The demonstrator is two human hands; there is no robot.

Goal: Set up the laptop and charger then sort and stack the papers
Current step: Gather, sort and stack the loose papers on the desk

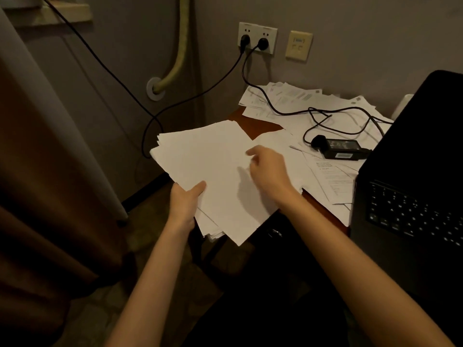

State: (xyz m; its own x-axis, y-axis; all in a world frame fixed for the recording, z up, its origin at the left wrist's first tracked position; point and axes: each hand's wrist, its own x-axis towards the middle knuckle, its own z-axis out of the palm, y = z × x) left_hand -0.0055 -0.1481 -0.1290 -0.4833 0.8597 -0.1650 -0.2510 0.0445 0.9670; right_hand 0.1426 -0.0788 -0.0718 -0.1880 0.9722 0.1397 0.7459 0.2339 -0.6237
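White paper stack (213,171): held partly off the left edge of the counter (258,127), sheets fanned and uneven. Left hand (185,201) grips the stack's near-left edge, thumb on top, fingers underneath. Right hand (269,171) rests above the top sheet, fingers loosely curled, holding nothing. Loose printed sheets (295,98) lie spread across the counter's far side. Charger brick (343,149) sits on those sheets, cable running to the wall socket (256,37). Laptop (413,196) stands open at right.
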